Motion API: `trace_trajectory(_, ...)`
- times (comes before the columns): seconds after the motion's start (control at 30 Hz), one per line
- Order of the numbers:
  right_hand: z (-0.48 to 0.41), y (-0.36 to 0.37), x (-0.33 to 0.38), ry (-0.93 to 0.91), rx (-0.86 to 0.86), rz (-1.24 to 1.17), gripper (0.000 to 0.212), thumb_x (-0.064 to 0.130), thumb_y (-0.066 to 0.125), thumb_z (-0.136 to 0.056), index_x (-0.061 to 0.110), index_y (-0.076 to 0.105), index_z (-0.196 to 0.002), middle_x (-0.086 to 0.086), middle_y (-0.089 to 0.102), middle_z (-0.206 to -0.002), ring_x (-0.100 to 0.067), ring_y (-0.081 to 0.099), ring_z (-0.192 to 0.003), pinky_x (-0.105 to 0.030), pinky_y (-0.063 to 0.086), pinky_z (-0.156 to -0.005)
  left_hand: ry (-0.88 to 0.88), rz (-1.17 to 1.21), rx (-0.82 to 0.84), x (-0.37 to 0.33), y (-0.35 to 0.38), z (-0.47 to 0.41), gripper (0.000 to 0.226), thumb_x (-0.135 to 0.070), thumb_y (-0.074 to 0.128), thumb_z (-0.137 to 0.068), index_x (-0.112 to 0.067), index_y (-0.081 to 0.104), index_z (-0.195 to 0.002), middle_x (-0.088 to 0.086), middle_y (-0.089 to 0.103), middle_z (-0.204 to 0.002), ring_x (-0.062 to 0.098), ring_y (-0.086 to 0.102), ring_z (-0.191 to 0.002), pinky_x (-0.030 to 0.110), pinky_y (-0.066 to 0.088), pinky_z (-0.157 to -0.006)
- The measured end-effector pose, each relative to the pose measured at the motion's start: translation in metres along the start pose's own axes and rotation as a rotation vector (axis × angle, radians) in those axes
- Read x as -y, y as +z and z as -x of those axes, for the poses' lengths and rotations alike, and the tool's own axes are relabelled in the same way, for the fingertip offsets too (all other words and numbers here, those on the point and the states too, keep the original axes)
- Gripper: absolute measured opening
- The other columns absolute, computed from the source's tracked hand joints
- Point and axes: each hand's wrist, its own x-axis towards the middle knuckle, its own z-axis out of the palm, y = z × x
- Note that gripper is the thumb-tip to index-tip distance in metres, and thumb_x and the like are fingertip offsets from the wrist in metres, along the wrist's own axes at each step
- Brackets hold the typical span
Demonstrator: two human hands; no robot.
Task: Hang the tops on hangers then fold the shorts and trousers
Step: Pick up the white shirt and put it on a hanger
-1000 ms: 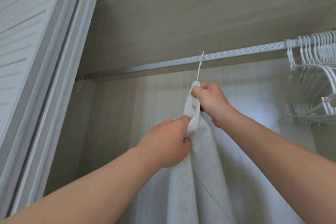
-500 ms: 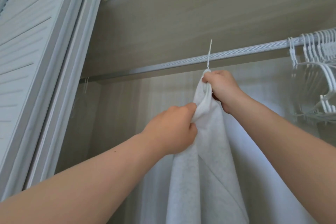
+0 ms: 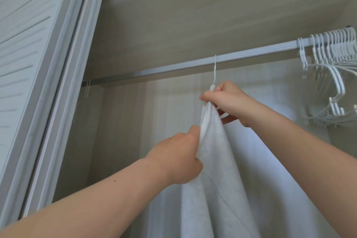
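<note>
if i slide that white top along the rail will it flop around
Probably floppy: the white top bunches into soft folds where the right hand and left hand grip it. It would likely swing, since it hangs from one thin hanger hook that appears to sit over the rail. The metal rail looks smooth enough to let it slide easily.

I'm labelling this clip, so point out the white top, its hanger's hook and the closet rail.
white top (image 3: 216,170): head view, on the hanging fabric.
hanger hook (image 3: 214,69): head view, on the thin shank just under the rail.
closet rail (image 3: 154,71): head view, on its bare stretch left of the hook.
</note>
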Motion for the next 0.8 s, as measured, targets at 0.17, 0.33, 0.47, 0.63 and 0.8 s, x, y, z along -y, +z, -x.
trace_trajectory(0.17,0.024,0.011,0.011,-0.138,-0.049,0.431,0.022,0.025,0.060,-0.083,0.011,0.044,-0.079,-0.018,0.062,-0.082,-0.031,0.069,-0.067,-0.041,0.060,-0.047,-0.011,-0.020,0.026,0.006,-0.002,0.013,0.031,-0.023,0.053,-0.087,-0.024,0.022,-0.083,-0.001,0.046,-0.079,0.016,0.046,-0.062,0.031,0.027,-0.048)
trace_trajectory(0.33,0.021,0.023,0.009,-0.258,-0.112,0.486,0.019,0.018,0.056,-0.086,0.009,0.042,-0.078,-0.012,0.054,-0.072,-0.026,0.053,-0.058,-0.033,0.044,-0.053,-0.041,-0.080,0.138,0.012,-0.002,0.028,0.030,-0.019,0.053,-0.088,-0.023,0.023,-0.088,-0.001,0.046,-0.081,0.016,0.045,-0.061,0.030,0.028,-0.048)
trace_trajectory(0.47,0.012,0.039,0.000,-0.292,-0.082,0.267,0.011,0.010,0.056,-0.087,0.010,0.046,-0.082,-0.012,0.049,-0.075,-0.023,0.047,-0.066,-0.051,0.053,-0.066,-0.094,-0.081,0.177,0.027,-0.006,0.036,0.026,-0.017,0.051,-0.089,-0.021,0.027,-0.097,-0.001,0.046,-0.083,0.017,0.046,-0.063,0.031,0.031,-0.050)
trace_trajectory(0.63,-0.013,0.073,-0.014,-0.316,-0.065,0.099,0.010,0.007,0.054,-0.089,-0.001,0.057,-0.094,-0.015,0.062,-0.078,-0.031,0.056,-0.071,-0.048,0.055,-0.070,-0.179,-0.112,0.212,0.051,-0.014,0.042,0.023,-0.015,0.048,-0.090,-0.023,0.027,-0.097,0.000,0.047,-0.085,0.018,0.046,-0.065,0.030,0.031,-0.051)
trace_trajectory(0.8,-0.039,0.122,-0.023,-0.344,-0.020,0.025,0.012,0.006,0.052,-0.091,0.011,0.056,-0.080,-0.003,0.050,-0.062,-0.019,0.044,-0.059,-0.034,0.038,-0.058,-0.268,-0.193,0.230,0.077,-0.016,0.045,0.022,-0.014,0.047,-0.090,-0.021,0.029,-0.102,0.000,0.049,-0.088,0.022,0.050,-0.072,0.031,0.034,-0.053)
